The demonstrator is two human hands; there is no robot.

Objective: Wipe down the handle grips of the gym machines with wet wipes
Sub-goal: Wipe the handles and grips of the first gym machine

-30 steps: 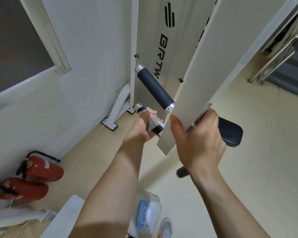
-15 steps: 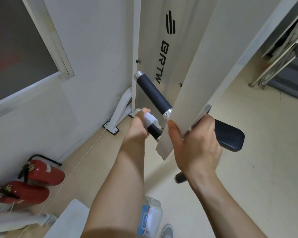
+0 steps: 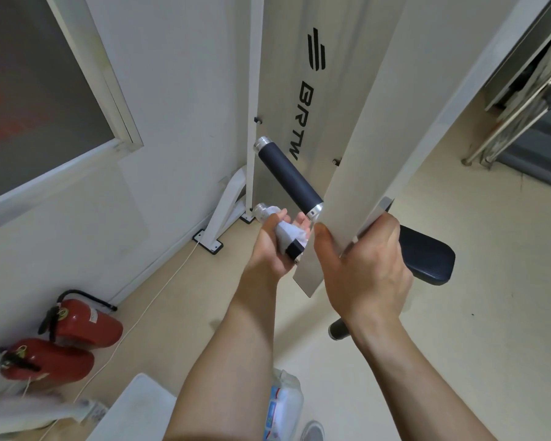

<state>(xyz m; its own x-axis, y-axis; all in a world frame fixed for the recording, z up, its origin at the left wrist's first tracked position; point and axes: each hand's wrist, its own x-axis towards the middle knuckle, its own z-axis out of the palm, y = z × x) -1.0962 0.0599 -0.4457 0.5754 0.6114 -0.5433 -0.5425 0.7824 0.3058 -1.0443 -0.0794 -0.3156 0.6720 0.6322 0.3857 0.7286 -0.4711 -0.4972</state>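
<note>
My left hand (image 3: 272,246) curls round a white wet wipe (image 3: 288,233) wrapped on the lower black handle grip (image 3: 294,248) of a white gym machine. Only the grip's silver end cap and a short black part near the arm show. The upper black handle grip (image 3: 288,178) juts out bare just above it. My right hand (image 3: 363,265) grips the flat white machine arm (image 3: 360,160) that carries both handles, thumb on its near face and fingers behind it.
A black padded seat (image 3: 427,259) lies behind my right hand, with a black roller end (image 3: 339,331) below it. Two red fire extinguishers (image 3: 61,342) lie on the floor at left by the wall. A pack of wipes (image 3: 282,405) sits under my left forearm.
My left hand has slid the wipe along the lower grip, out toward the end cap and back toward the arm. My right hand stays on the machine arm.
</note>
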